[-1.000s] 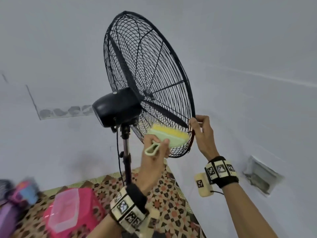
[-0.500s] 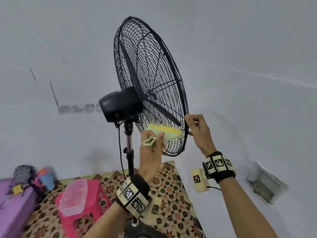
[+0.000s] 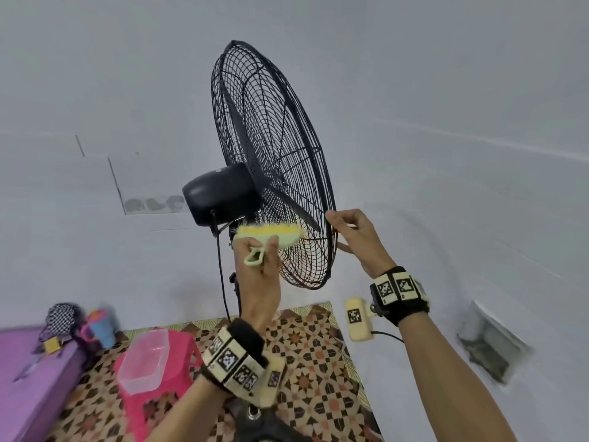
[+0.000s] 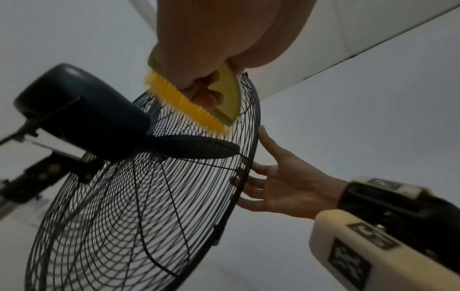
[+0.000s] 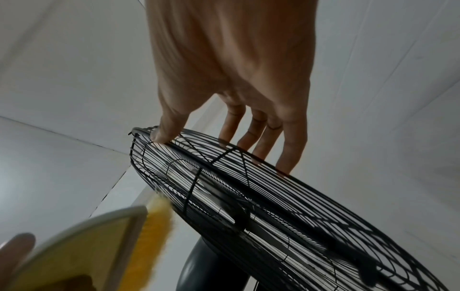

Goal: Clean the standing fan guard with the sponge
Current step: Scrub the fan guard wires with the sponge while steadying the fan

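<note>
A black standing fan's wire guard (image 3: 271,148) rises in front of a white wall, its motor housing (image 3: 220,194) at the back. My left hand (image 3: 259,266) grips the handle of a pale green brush with yellow bristles (image 3: 271,232). The bristles touch the lower back of the guard (image 4: 149,206), just beside the motor housing (image 4: 82,110). My right hand (image 3: 350,229) holds the guard's rim at the lower right, thumb on one side and fingers on the other (image 5: 288,153). The brush (image 4: 191,102) shows blurred in both wrist views.
The fan pole and power cord (image 3: 223,282) run down to a patterned floor mat (image 3: 312,378). A pink stool (image 3: 153,406) carries a clear plastic tub (image 3: 143,362). A purple surface (image 3: 28,384) and a cup (image 3: 102,327) lie at left. A wall vent (image 3: 490,346) is low right.
The brush has slid left along the lower guard, away from my right hand and toward the motor housing. My right hand stays on the rim. The head view has shifted.
</note>
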